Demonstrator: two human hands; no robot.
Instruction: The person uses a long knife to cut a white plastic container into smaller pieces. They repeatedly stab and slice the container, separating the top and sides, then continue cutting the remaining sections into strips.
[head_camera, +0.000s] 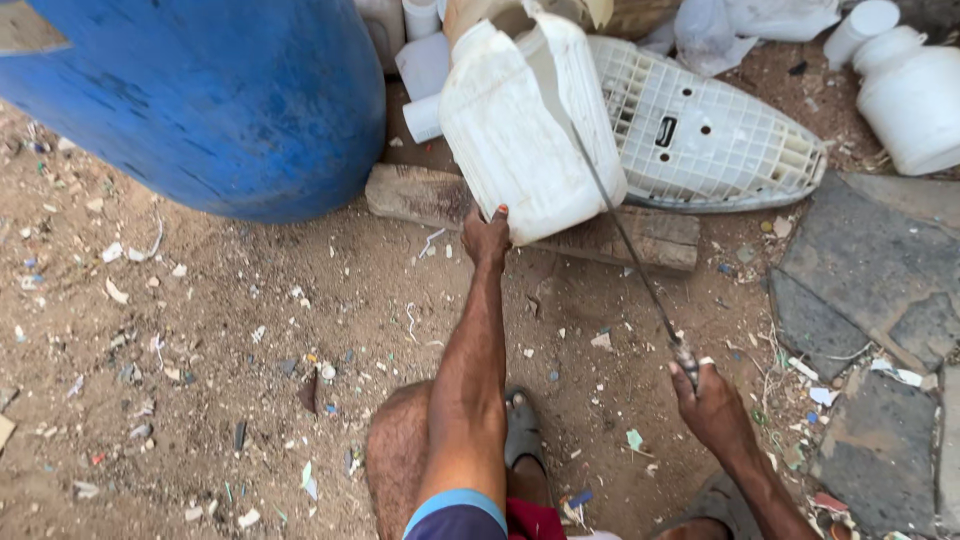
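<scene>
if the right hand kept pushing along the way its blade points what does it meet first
The right hand aims its long blade up-left; it would meet the white plastic jerrycan first, which the blade already seems to cut into.

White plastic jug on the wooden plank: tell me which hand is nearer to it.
Left. The left hand grips the white jug at its lower edge; the right hand is well back, holding the long blade that reaches it.

- The left hand (486, 238) grips the lower edge of a white plastic jerrycan (530, 125) tilted on a wooden plank (640, 238).
- The right hand (712, 405) holds a long thin blade (625, 235) laid across the jerrycan.
- A blue drum (220, 100) stands just beside them on the dirt ground (250, 330).
</scene>
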